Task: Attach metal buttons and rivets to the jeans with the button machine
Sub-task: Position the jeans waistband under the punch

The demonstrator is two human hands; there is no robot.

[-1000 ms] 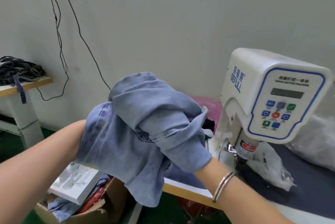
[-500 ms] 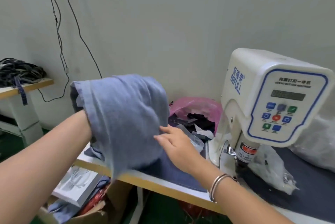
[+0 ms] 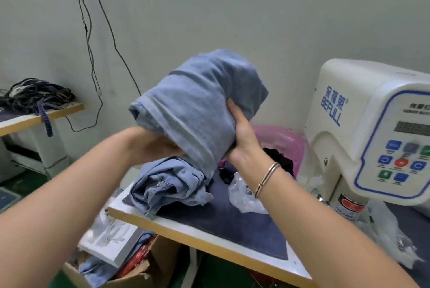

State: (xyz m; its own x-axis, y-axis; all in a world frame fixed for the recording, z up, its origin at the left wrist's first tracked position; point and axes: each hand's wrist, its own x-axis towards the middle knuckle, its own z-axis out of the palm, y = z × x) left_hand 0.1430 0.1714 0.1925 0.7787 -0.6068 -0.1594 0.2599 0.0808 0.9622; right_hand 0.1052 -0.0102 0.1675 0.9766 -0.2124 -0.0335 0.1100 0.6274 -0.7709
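Head view
Jeans (image 3: 195, 110): a folded bundle of light blue denim, held up in the air between both hands, above the near left end of the table (image 3: 209, 244); its lower fold hangs down onto a second crumpled heap of denim (image 3: 167, 187) lying on the table just below the fingers.
Left hand (image 3: 158, 145): under the left side of the bundle, mostly hidden by cloth; it seems to carry the denim from below, but whether its fingers curl round the cloth cannot be told.
Right hand (image 3: 242, 134): fingers curled round the right edge of the bundle, thumb pointing up along the cloth, gripping it; a bracelet (image 3: 266, 178) sits on the wrist.
Button machine (image 3: 372, 134): white housing with a blue-framed panel of buttons, standing to the right of the right hand's fingers, apart from the jeans.
Plastic bag (image 3: 244, 197): clear and crumpled, on the dark mat (image 3: 232, 222) below the right wrist.
Pink bag (image 3: 281, 138): beyond the right hand, against the wall, with dark scraps inside.
Cardboard box (image 3: 130, 273): on the floor below the left forearm, holding cloth and a white flat box (image 3: 111, 243).
Side bench (image 3: 39, 115): far left of the left hand, with a tangle of dark strips (image 3: 35, 92) on top.
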